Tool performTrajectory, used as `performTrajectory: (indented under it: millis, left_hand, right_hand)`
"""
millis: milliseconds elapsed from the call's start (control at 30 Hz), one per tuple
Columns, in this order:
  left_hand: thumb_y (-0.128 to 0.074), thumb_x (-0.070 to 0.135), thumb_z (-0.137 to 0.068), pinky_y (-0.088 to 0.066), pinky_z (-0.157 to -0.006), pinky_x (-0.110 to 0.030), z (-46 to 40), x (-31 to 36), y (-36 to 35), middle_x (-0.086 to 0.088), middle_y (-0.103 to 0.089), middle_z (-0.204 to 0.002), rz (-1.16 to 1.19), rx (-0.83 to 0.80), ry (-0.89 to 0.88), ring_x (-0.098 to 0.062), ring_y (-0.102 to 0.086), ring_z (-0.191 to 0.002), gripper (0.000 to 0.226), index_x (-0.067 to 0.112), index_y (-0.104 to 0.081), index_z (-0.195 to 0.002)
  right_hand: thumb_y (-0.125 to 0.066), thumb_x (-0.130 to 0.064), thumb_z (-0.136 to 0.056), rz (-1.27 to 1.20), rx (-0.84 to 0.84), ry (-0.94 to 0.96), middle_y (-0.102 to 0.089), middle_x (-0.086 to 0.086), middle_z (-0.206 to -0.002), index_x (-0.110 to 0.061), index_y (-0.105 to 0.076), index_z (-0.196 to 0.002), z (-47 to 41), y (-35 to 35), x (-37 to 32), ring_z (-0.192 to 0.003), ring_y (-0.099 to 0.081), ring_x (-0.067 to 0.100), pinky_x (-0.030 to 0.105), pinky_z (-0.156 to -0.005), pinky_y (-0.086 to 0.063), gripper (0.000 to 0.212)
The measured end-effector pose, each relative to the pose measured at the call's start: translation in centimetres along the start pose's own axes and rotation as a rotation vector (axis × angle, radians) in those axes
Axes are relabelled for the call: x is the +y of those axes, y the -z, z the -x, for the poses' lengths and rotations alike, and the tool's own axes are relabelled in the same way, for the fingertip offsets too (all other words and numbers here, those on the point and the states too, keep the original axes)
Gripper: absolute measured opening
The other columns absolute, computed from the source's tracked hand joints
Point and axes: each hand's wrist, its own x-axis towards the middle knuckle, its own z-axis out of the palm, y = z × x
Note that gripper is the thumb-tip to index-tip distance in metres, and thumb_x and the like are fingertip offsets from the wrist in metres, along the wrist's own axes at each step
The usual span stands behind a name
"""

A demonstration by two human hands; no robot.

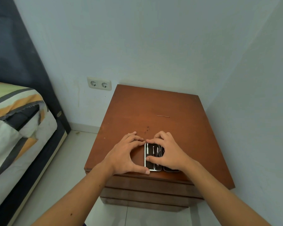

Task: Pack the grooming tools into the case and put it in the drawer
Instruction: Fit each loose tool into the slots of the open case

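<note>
A small black grooming case [149,165] with a silver rim lies open near the front edge of a brown wooden nightstand [153,108]. Several slim metal tools [153,151] sit in its left half. My right hand [167,153] rests on top of the case, thumb and fingers pressing on the tools, and hides the right half. My left hand [126,154] holds the left edge, thumb at the near corner, fingertips at the far corner. A thin metal tool [163,116] lies alone farther back on the top. The drawer fronts [147,188] below are closed.
The nightstand stands in a corner, walls behind and to its right. A bed [15,128] with a striped cover and dark headboard is at the left. A double wall socket [99,83] sits above the floor gap. Pale tiled floor [69,168] runs between bed and nightstand.
</note>
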Motion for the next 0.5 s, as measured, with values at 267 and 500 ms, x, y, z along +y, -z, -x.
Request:
performTrajectory:
  millis: [267, 500]
  left_hand:
    - [-0.081, 0.089, -0.056, -0.02, -0.129, -0.038, 0.1, 0.0, -0.1, 0.024, -0.039, -0.159, 0.002, -0.019, 0.019, 0.003, -0.007, -0.158, 0.119, 0.032, -0.048, -0.155]
    - [-0.078, 0.093, -0.055, -0.02, -0.13, -0.039, 0.0, -0.3, -0.3, 0.023, -0.04, -0.16, -0.015, -0.008, 0.008, 0.002, -0.008, -0.158, 0.12, 0.034, -0.047, -0.155]
  right_hand:
    - [-0.074, -0.064, -0.081, 0.07, -0.026, 0.046, -0.04, -0.017, -0.128, -0.034, -0.061, -0.143, 1.2, 0.1, -0.5, -0.12, -0.036, 0.007, 0.026, -0.108, -0.039, 0.07]
    - [-0.078, -0.065, -0.076, 0.047, -0.052, 0.026, -0.038, -0.018, -0.126, -0.045, -0.051, -0.148, 0.9, 0.8, -0.6, -0.117, -0.036, 0.009, 0.028, -0.108, -0.039, 0.08]
